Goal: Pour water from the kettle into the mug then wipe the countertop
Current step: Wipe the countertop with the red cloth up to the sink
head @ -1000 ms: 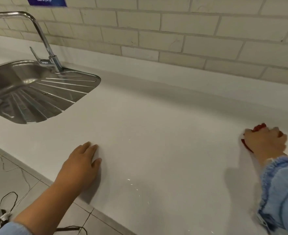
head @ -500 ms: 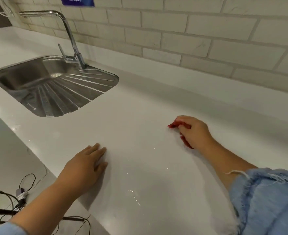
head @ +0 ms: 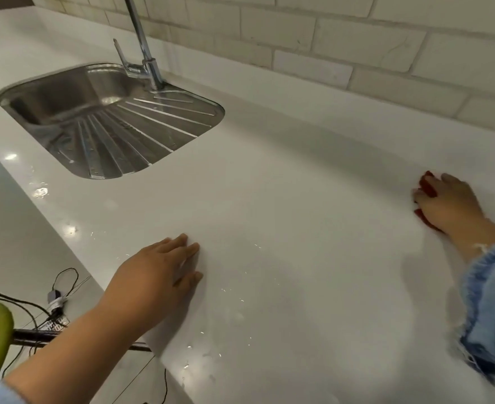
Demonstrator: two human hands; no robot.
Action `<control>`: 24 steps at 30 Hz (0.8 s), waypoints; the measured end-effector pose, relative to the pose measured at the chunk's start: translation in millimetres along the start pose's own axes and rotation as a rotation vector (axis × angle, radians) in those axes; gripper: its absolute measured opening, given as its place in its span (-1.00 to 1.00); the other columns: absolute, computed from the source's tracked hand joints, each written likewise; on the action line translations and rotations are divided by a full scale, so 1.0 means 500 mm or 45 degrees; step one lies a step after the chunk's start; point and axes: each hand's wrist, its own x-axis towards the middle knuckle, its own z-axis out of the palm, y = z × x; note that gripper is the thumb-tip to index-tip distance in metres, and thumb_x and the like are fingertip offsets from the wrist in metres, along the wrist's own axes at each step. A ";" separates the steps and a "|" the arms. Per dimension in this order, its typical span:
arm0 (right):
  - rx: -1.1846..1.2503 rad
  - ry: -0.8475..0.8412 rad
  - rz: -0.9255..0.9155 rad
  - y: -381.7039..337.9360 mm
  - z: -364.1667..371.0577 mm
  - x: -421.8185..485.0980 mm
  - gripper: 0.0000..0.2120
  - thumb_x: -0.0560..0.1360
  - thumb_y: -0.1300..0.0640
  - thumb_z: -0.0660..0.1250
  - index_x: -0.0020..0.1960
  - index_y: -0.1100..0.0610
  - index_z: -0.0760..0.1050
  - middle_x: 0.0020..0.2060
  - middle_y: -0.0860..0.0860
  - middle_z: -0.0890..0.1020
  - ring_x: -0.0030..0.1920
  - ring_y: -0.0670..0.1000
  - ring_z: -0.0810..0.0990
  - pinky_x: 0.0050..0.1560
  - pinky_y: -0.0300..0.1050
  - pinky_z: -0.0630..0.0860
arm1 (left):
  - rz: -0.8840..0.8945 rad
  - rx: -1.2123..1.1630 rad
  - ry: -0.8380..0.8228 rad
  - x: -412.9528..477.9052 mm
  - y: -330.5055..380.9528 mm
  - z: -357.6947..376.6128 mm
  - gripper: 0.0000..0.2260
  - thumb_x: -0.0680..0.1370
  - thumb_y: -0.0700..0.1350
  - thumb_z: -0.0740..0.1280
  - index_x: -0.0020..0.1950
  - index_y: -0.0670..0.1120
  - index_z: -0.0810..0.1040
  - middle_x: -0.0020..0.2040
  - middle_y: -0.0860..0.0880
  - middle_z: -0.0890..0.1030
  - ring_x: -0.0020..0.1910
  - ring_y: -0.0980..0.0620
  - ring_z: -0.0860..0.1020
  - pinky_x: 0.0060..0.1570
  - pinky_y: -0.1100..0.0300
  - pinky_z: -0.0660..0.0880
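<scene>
Mostly hidden red cloth (head: 427,186) beneath right hand (head: 447,204), seemingly pressed onto countertop (head: 298,228)

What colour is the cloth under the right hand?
Red. The cloth peeks out from under the right hand in the head view.

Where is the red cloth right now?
In the head view the red cloth is at far right, pressed flat on the white countertop under the right hand, well right of the sink.
</scene>
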 end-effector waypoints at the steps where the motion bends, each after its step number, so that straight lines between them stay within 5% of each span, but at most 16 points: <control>1: 0.089 -0.022 -0.124 -0.056 0.003 0.003 -0.65 0.50 0.17 0.27 0.23 0.32 0.46 0.29 0.32 0.44 0.32 0.31 0.33 0.33 0.06 0.22 | 0.000 -0.004 -0.001 0.000 0.001 -0.002 -0.52 0.49 0.23 0.22 0.40 0.20 0.31 0.47 0.20 0.26 0.45 0.12 0.24 0.31 0.17 0.31; 5: 0.401 -0.064 -0.515 -0.259 0.038 -0.025 -0.58 0.52 0.18 0.29 0.37 0.19 0.40 0.41 0.20 0.37 0.43 0.16 0.27 0.43 -0.15 0.12 | -0.001 -0.011 -0.009 0.000 0.002 -0.004 -0.51 0.49 0.23 0.22 0.41 0.20 0.31 0.47 0.20 0.25 0.46 0.12 0.23 0.32 0.18 0.30; 8: 0.530 -0.210 -0.871 -0.361 0.040 -0.089 -0.64 0.53 0.25 0.26 0.32 0.16 0.46 0.38 0.10 0.41 0.43 0.06 0.28 0.38 -0.40 0.02 | -0.004 -0.008 -0.019 -0.001 0.001 -0.004 -0.51 0.49 0.23 0.22 0.41 0.21 0.29 0.48 0.20 0.24 0.46 0.13 0.22 0.33 0.20 0.27; 11: 0.604 -0.481 -0.979 -0.404 0.024 -0.148 -0.62 0.51 0.31 0.25 0.29 0.07 0.51 0.36 -0.06 0.44 0.41 -0.09 0.28 0.26 -0.61 -0.05 | 0.004 0.005 -0.026 -0.001 -0.002 -0.003 -0.51 0.50 0.23 0.21 0.41 0.21 0.29 0.48 0.19 0.24 0.46 0.13 0.21 0.34 0.21 0.25; 15: 0.891 -0.862 -0.715 -0.384 -0.037 -0.179 -0.68 0.52 0.24 0.28 0.19 -0.04 0.58 0.22 -0.19 0.57 0.15 -0.11 0.58 0.06 -0.46 0.44 | 0.017 0.025 -0.062 0.002 -0.007 0.000 -0.51 0.51 0.23 0.17 0.43 0.20 0.25 0.50 0.18 0.21 0.48 0.12 0.19 0.35 0.17 0.26; 20: 1.410 -0.541 -0.225 -0.222 -0.119 -0.189 -0.72 0.51 0.28 0.25 0.13 0.06 0.62 0.07 0.03 0.68 0.05 0.08 0.67 0.24 -0.09 0.45 | 0.026 0.027 -0.057 0.002 -0.015 0.006 -0.52 0.52 0.23 0.15 0.43 0.21 0.24 0.50 0.17 0.21 0.48 0.12 0.19 0.34 0.16 0.28; 24: 1.285 -0.204 0.233 -0.036 -0.125 -0.239 -0.73 0.49 0.26 0.26 0.07 0.01 0.63 0.04 0.10 0.68 -0.10 0.14 0.69 0.08 -0.03 0.51 | 0.063 0.066 -0.079 0.009 -0.019 0.002 -0.51 0.52 0.26 0.13 0.43 0.20 0.24 0.50 0.17 0.21 0.46 0.09 0.24 0.31 0.13 0.33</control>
